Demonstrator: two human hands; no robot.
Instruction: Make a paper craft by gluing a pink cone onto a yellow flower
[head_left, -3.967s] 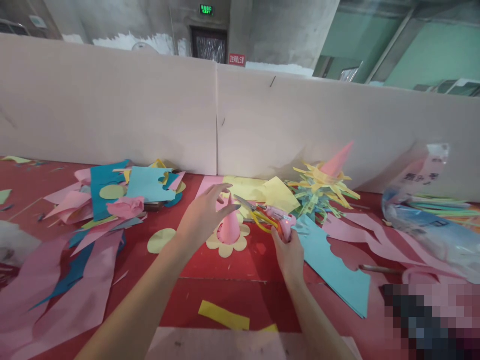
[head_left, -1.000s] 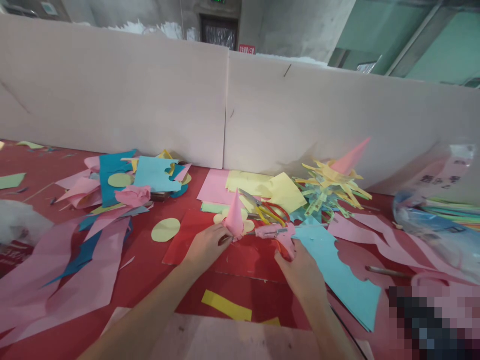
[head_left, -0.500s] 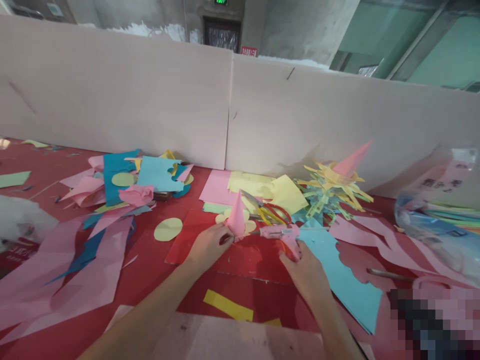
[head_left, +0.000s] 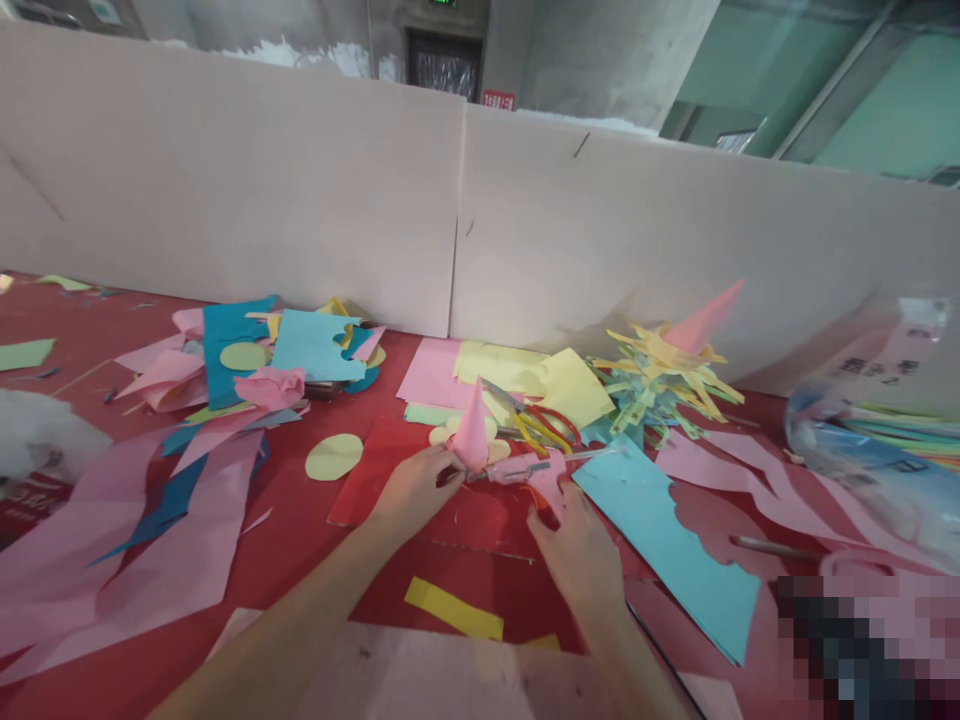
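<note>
My left hand (head_left: 424,487) pinches the lower edge of a pink paper cone (head_left: 472,432), which stands upright on a pale yellow scalloped paper piece (head_left: 493,430). In my right hand (head_left: 574,535) is a pink glue gun (head_left: 551,482), gripped by its handle with an orange trigger. Its nozzle points left and reaches the base of the cone; whether it touches, I cannot tell. A clear glue stick (head_left: 592,453) sticks out of the gun's rear. Just behind the gun lie scissors (head_left: 553,425) with red and yellow handles. Red sheet (head_left: 491,518) lies beneath both hands.
A fringed paper piece with a pink cone (head_left: 701,320) stands at the back right. Blue paper (head_left: 675,545) and a plastic bag (head_left: 862,450) are to the right. Pink strips (head_left: 202,540) and a yellow oval (head_left: 334,457) lie left. A white board (head_left: 300,190) closes off the back.
My right hand has brought the glue gun leftward, so its nozzle is now at the cone's base. My left hand keeps its pinch on the cone.
</note>
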